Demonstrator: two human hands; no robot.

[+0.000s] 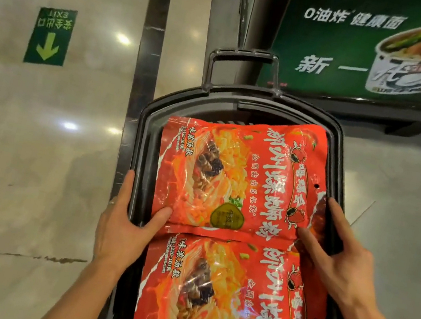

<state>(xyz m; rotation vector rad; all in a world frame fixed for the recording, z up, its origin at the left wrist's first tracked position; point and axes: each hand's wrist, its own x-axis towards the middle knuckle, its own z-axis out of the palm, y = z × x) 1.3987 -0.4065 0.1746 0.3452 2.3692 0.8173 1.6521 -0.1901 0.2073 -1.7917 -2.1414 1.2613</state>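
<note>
Near packet: a red noodle packet (231,303) lies flat at 6 o'clock in the near half of the basket.
My left hand (120,230): at 8 o'clock, fingers straight along the outside of the basket's left rim, thumb pressing the far packet's near-left corner.
My right hand (338,255): at 4 o'clock, fingers stretched along the right rim, thumb on the far packet's near-right corner.
Far packet (237,175): centre, flat, its near edge overlapping the near packet.
Basket (242,101): black, on the floor, handle at 12 o'clock.
Exit sign (49,36): on the floor at 10 o'clock.
Advert board (337,41): green, at 1 o'clock.
</note>
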